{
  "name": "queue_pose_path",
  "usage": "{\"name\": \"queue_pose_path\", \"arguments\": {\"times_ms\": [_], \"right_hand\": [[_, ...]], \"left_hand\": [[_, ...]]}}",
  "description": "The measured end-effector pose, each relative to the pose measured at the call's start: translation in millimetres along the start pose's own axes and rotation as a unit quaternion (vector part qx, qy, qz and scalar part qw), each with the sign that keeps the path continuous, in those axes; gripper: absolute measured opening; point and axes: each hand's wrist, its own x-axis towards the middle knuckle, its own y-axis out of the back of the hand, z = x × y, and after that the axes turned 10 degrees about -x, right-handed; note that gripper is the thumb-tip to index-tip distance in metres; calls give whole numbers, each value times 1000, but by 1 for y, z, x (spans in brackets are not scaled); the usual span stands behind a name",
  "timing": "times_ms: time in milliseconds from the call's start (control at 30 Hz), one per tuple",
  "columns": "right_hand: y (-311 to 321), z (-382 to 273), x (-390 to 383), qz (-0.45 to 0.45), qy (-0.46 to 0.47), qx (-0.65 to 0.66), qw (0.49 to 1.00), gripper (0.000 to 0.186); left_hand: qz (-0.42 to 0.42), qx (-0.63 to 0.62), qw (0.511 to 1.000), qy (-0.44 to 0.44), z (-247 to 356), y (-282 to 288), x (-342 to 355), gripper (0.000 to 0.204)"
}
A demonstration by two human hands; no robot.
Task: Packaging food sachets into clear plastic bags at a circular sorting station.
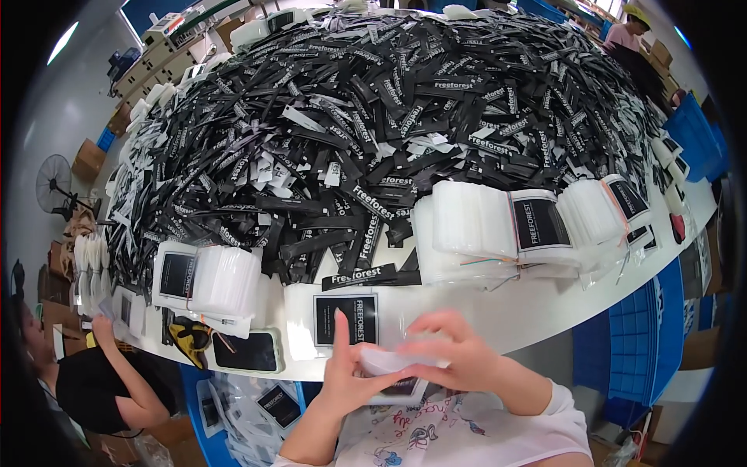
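Note:
Close to my body, at the table's front edge, I hold a small bundle of white plastic bags (393, 363) with a black label partly showing at its lower side. My left hand (342, 381) grips the bundle from the left, its index finger pointing up. My right hand (464, 362) is closed on the bundle's right end, its fingers smeared by motion. Just beyond lies a flat white bag with a black label (345, 331). Behind it rests a black printed strip packet (360, 275), at the front of a large heap of such packets (389, 101).
Banded stacks of white bags stand at right (475, 222) and left (226, 280). A phone (247, 352) lies beside a yellow-and-black object (189, 341). Below the table is a blue bin (194, 397) of bags. One co-worker (101, 381) works at left, another (626, 35) at far right.

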Motion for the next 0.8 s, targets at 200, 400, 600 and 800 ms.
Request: {"name": "queue_pose_path", "arguments": {"times_ms": [200, 400, 600, 800], "right_hand": [[-7, 10, -6, 6, 5, 38, 999, 11], [-30, 11, -7, 8, 0, 78, 997, 8], [-28, 19, 45, -98, 68, -14, 993, 22], [-20, 90, 187, -175, -130, -461, 860, 29]], "left_hand": [[9, -98, 990, 101, 0, 10, 1, 50], [9, -85, 993, 80, 9, 16, -5, 14], [-39, -45, 998, 30, 23, 83, -32, 27], [-30, 358, 898, 253, 53, 165, -100, 46]]}}
